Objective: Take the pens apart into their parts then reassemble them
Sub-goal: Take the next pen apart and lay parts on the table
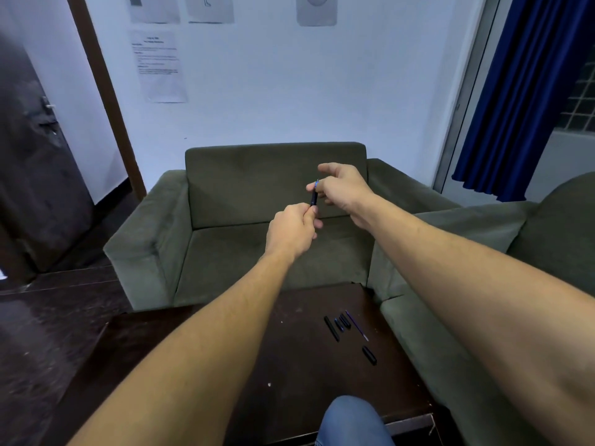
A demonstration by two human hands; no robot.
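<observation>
Both arms are stretched out in front of me, above the table. My left hand (294, 231) grips the lower end of a dark pen barrel (314, 198) that stands nearly upright. My right hand (343, 188) pinches the pen's upper end, where a bit of blue shows, with its index finger held out. On the dark table (199, 365) lie loose pen parts: a long black barrel piece (331, 328), two short black pieces (342, 321), a thin blue refill (356, 325) and a black cap (369, 355).
A green armchair (244, 220) stands behind the table, and a second green sofa (483, 284) runs along the right. My knee in blue jeans (351, 423) shows at the table's near edge. A dark door is at left, a blue curtain at right.
</observation>
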